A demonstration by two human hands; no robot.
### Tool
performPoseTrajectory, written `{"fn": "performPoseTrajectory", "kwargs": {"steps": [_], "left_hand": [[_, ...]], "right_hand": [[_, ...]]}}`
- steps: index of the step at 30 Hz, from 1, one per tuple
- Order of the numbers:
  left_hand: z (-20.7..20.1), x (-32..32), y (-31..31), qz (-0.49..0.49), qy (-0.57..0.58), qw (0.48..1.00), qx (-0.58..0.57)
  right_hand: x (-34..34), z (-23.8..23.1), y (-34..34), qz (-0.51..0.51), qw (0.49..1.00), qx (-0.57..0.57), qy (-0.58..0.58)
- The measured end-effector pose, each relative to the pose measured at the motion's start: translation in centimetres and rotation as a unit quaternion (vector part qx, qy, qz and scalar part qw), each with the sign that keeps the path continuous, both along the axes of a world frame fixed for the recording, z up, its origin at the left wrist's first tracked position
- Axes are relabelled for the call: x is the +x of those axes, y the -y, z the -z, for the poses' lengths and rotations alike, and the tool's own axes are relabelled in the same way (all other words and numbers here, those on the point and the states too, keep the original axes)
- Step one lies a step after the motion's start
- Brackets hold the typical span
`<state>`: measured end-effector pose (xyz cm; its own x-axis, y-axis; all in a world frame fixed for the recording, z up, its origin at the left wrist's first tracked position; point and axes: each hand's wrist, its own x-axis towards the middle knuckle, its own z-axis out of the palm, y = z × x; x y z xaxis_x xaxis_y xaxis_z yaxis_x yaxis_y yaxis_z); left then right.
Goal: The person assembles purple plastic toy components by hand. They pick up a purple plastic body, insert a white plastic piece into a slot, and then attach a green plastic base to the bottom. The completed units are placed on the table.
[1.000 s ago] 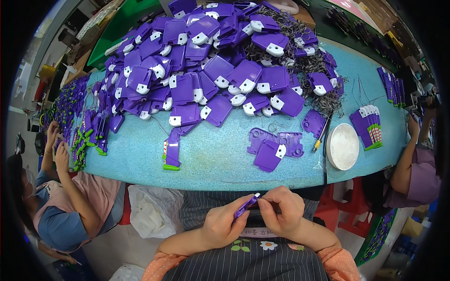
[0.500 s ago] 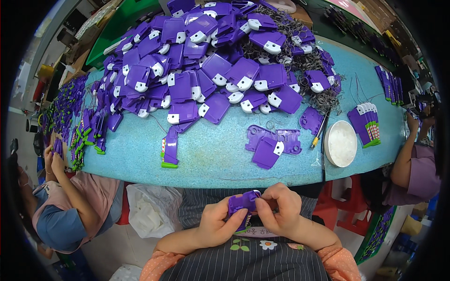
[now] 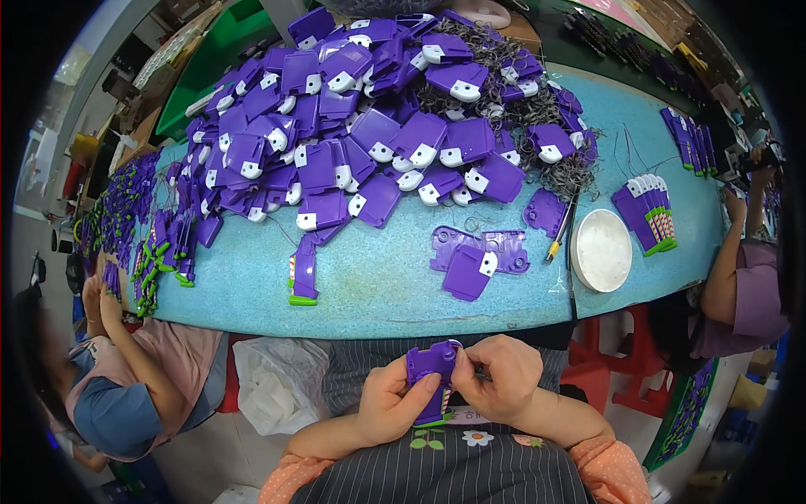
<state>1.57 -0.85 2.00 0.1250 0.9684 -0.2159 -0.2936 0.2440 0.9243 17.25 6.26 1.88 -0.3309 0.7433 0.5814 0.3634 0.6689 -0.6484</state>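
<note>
My left hand (image 3: pixel 388 401) grips a purple plastic casing (image 3: pixel 429 361) above my lap, with its thumb across the open inner face. A red-and-white striped edge and a green end show on the casing's lower part, and a bit of white on its top corner. My right hand (image 3: pixel 506 378) pinches at that upper right corner, thumb against index finger. Whatever small part may sit between those fingertips is hidden. Just beyond my hands, a purple cover with a white corner (image 3: pixel 467 275) lies across two purple half shells (image 3: pixel 509 250) on the table.
A big heap of purple covers (image 3: pixel 319 168) and grey coiled wires (image 3: pixel 564 176) fills the table's far side. On the right stand a white bowl (image 3: pixel 603 252), a yellow-tipped tool (image 3: pixel 554 249) and fanned finished-looking pieces (image 3: pixel 651 214). Co-workers sit at both sides.
The casing has turned, so more of its inner face, striped edge and green end shows. Both hands stay on it. The whole view has shifted slightly.
</note>
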Motion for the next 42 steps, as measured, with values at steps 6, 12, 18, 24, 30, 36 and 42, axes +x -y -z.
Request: {"fn": "performPoseTrajectory", "kwargs": {"steps": [6, 12, 18, 24, 30, 36, 42], "left_hand": [[-0.1, 0.2, 0.4, -0.012, 0.031, 0.999, -0.011], [-0.1, 0.0, 0.3, 0.004, -0.057, 0.997, 0.043], [-0.3, -0.1, 0.1, -0.015, -0.267, 0.949, 0.169], [-0.1, -0.5, -0.2, -0.024, -0.351, 0.904, 0.243], [-0.1, -0.9, -0.5, -0.005, -0.390, 0.868, 0.308], [0.2, -1.1, -0.6, 0.081, -0.352, 0.878, 0.313], [-0.9, -2.0, -0.7, 0.224, -0.079, 0.966, 0.102]], "right_hand": [[-0.2, 0.5, 0.0, 0.014, 0.998, 0.063, 0.012], [-0.3, 0.6, 0.2, 0.022, 0.997, 0.078, 0.013], [-0.6, 0.1, 0.5, 0.016, 0.999, 0.045, 0.003], [-0.5, -0.3, 0.6, -0.023, 0.999, -0.022, -0.021], [0.4, -0.3, 0.3, -0.091, 0.990, -0.102, 0.035], [0.8, -1.7, -0.9, -0.192, 0.942, -0.275, 0.013], [0.9, -1.6, -5.3, 0.022, 0.904, -0.351, -0.245]]}}
